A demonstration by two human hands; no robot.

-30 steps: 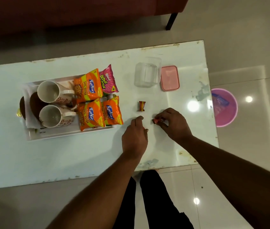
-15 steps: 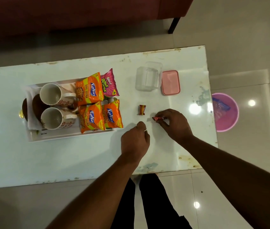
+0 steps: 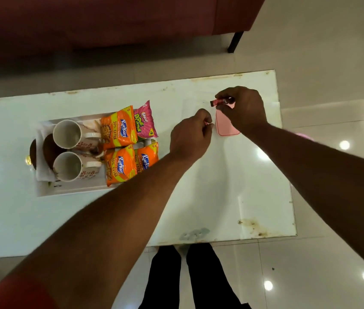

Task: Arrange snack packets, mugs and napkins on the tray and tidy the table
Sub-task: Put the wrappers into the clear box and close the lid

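A white tray (image 3: 65, 190) on the left of the table holds two white mugs (image 3: 67, 133) (image 3: 67, 166) on a napkin (image 3: 41, 175), three orange snack packets (image 3: 118, 128) and a pink snack packet (image 3: 145, 121). My right hand (image 3: 243, 108) pinches a small red candy (image 3: 216, 102) above the table's far right. Just left of it, my left hand (image 3: 191, 136) has curled fingers with a small reddish piece (image 3: 208, 123) at their tips. A pink lid (image 3: 225, 127) lies partly under both hands. The clear box beside it is blurred and barely shows.
The white glass table (image 3: 232, 197) ends at its right edge near my right forearm. A dark red sofa (image 3: 109, 23) with a black leg (image 3: 235, 41) stands beyond the far edge. My legs (image 3: 187, 275) stand at the near edge. Brown coasters (image 3: 49, 146) lie under the mugs.
Both hands have lifted from the table's middle and moved toward the far right, by the lid. The right hand carries the red candy up. The brown candy is no longer in sight.
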